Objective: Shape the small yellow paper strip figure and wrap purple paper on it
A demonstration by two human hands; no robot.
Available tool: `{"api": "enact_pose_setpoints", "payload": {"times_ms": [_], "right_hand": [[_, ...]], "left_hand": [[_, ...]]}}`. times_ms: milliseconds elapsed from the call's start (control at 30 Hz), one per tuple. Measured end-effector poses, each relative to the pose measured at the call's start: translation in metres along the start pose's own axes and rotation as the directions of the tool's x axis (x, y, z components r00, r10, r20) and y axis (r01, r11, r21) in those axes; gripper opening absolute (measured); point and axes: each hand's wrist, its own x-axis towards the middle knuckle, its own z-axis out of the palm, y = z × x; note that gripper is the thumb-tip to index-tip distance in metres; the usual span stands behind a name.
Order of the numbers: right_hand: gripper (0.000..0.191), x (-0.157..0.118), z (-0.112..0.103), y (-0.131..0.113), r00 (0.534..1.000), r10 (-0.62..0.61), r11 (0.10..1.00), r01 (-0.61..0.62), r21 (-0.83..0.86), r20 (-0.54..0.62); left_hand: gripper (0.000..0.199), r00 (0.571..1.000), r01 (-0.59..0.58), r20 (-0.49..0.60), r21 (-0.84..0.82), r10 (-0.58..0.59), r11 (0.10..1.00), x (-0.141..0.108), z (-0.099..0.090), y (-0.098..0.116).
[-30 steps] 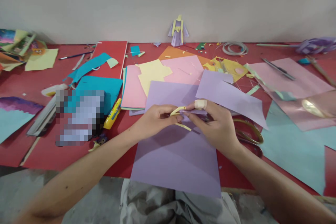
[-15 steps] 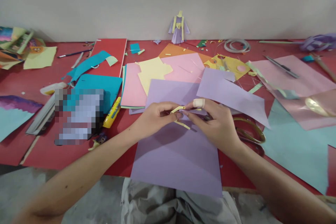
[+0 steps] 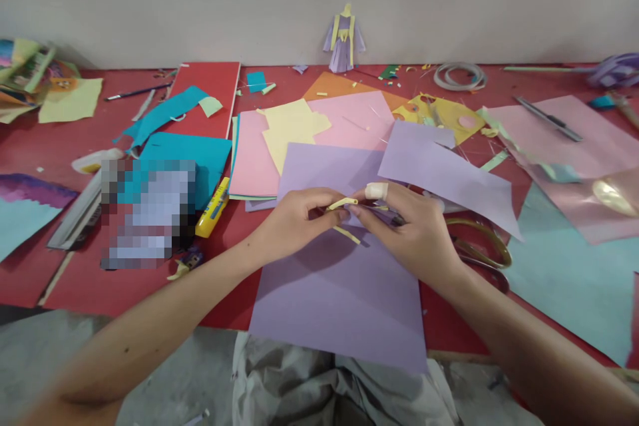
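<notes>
- At the far left of the big purple paper sheet (image 3: 339, 293) lies a teal paper with a purple wavy top (image 3: 24, 216) on the red table (image 3: 30, 146).
- Closer to the purple sheet, still on its left, sit a blurred box and a yellow glue stick (image 3: 213, 208).
- The left hand (image 3: 292, 223) is above the top part of the purple sheet. Its fingers are pinched shut on a thin pale yellow paper strip (image 3: 343, 203).
- The small folded purple paper piece (image 3: 372, 212) is held between the two hands, just above the purple sheet. The yellow strip touches it, and one loose end (image 3: 348, 235) hangs down.
- The right hand (image 3: 412, 233) is closed around the folded purple piece. One finger has a pale bandage (image 3: 376, 190) on it.
- I think the hands are fitting the yellow strip onto the small purple piece. It looks partly done, since one end is not stuck down yet.
- The next move calls for a soft, steady pinch, so the thin strip does not tear or slip.
- Behind the purple sheet, by the wall, stands a little purple and yellow paper doll (image 3: 344, 40).
- Right of the purple sheet lie gold-handled scissors (image 3: 479, 253), partly hidden by the right hand.
- Far to the right lie a pink paper sheet (image 3: 564, 140) and a light blue paper sheet (image 3: 569, 279).
</notes>
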Motion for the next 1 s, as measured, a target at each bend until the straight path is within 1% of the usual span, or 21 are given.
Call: {"api": "enact_pose_setpoints", "payload": {"times_ms": [133,167,267,467,700,1000], "right_hand": [[0.007,-0.0004,0.0012,0.0009,1.0,-0.016,1.0,0.017,-0.024,0.02],[0.006,-0.0006,0.0016,0.0012,0.999,-0.019,0.999,0.019,-0.026,0.031],[0.006,-0.0012,0.0025,0.0021,0.998,-0.037,0.999,0.039,-0.03,0.054],[0.009,-0.0013,0.002,0.0018,0.996,-0.018,0.999,0.021,-0.026,0.093],[0.009,-0.001,0.0017,0.0009,0.995,-0.019,1.0,0.019,-0.003,0.098],[0.009,-0.001,0.0007,0.0011,0.99,0.013,0.999,-0.009,-0.032,0.14]], "left_hand": [[0.016,1.0,-0.017,0.021,0.124,0.014,0.992,-0.0001,-0.0003,0.0012],[0.017,0.999,-0.014,0.041,0.154,0.008,0.988,-0.0003,-0.0006,0.0019],[0.016,0.998,-0.029,0.067,0.196,0.016,0.98,-0.0008,-0.0016,0.0034],[0.02,0.998,-0.015,0.07,0.23,-0.001,0.973,-0.0001,-0.0023,0.0018],[0.021,0.997,0.01,0.067,0.219,-0.025,0.976,-0.0003,-0.0026,0.0035],[0.022,0.997,-0.004,0.077,0.281,-0.019,0.96,-0.0002,-0.0031,0.0037]]}}
